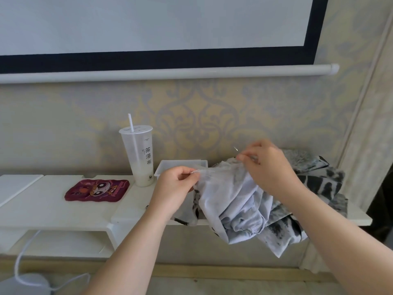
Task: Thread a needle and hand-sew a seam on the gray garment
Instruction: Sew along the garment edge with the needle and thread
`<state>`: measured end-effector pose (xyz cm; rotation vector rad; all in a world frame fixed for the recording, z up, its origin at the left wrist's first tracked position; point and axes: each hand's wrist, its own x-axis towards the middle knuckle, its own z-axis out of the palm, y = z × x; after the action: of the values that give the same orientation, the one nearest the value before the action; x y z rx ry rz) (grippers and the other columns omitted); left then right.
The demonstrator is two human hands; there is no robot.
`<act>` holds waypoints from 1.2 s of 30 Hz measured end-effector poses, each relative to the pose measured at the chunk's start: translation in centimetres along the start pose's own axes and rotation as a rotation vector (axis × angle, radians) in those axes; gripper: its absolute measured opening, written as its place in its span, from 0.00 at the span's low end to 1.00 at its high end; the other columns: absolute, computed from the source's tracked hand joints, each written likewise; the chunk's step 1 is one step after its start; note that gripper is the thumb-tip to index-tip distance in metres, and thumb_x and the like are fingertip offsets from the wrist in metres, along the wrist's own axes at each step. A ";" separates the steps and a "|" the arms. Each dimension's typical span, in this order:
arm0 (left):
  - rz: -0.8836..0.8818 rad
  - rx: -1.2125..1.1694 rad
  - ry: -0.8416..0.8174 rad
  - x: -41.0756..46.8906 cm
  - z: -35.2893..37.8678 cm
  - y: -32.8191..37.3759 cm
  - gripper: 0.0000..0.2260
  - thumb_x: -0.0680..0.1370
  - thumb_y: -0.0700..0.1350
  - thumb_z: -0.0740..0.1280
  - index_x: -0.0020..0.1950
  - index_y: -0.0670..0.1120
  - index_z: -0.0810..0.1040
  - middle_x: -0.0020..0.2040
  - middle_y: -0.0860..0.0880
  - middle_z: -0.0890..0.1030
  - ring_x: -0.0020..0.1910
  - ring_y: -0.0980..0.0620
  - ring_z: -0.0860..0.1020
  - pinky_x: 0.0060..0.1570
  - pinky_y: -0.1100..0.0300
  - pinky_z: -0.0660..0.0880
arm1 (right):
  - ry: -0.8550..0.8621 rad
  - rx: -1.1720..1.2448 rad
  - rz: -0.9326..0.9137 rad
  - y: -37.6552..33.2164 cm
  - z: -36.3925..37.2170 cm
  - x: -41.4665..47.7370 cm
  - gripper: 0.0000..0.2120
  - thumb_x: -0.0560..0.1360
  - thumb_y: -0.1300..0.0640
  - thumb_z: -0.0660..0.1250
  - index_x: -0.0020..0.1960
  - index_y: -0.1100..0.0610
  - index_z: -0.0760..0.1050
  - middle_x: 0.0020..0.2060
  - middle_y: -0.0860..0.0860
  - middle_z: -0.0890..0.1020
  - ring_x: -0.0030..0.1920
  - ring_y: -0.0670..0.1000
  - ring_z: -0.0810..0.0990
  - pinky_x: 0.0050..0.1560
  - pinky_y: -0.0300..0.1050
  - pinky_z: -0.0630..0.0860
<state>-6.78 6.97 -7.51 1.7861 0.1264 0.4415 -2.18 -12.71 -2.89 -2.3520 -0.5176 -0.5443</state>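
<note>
The gray garment [234, 201], pale on the inside with a dark pattern on its outer side, is bunched on the right part of the white shelf [63, 209] and hangs over its front edge. My left hand [176, 184] pinches the garment's upper edge at the left. My right hand [268, 165] pinches a thin needle [236, 149] above the same edge, its tip pointing up and to the left. The stretch of fabric between the two hands is pulled taut. No thread is distinguishable.
A tall plastic cup [139, 156] with a straw stands on the shelf left of my left hand. A white tray [180, 165] sits behind the hands. A maroon cartoon phone case [96, 190] lies further left. A projector screen [148, 28] hangs above.
</note>
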 end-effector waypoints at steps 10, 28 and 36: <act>-0.052 -0.080 -0.002 -0.6 -0.1 0.1 0.03 0.75 0.41 0.69 0.44 0.47 0.82 0.42 0.47 0.84 0.46 0.48 0.82 0.53 0.53 0.79 | -0.368 0.123 -0.112 -4.2 1.8 -2.1 0.04 0.77 0.57 0.64 0.47 0.56 0.77 0.27 0.49 0.80 0.23 0.38 0.72 0.26 0.28 0.65; -0.049 -0.071 0.007 -1.1 -0.2 0.7 0.04 0.75 0.41 0.69 0.43 0.49 0.82 0.38 0.50 0.83 0.43 0.51 0.81 0.55 0.51 0.79 | -0.342 -0.012 -0.148 -3.9 2.7 -2.4 0.07 0.76 0.58 0.63 0.40 0.52 0.75 0.24 0.48 0.78 0.33 0.48 0.79 0.37 0.37 0.73; -0.032 -0.039 0.017 -1.3 -0.2 1.0 0.05 0.75 0.41 0.69 0.41 0.50 0.82 0.37 0.51 0.84 0.43 0.49 0.82 0.56 0.47 0.78 | -0.342 -0.004 -0.121 -4.1 2.7 -2.3 0.07 0.76 0.59 0.63 0.41 0.54 0.77 0.27 0.49 0.79 0.33 0.48 0.79 0.37 0.40 0.76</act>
<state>-8.22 6.45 -6.86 1.7397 0.1569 0.4332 -5.51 -8.54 -3.81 -2.4405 -0.8179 -0.1936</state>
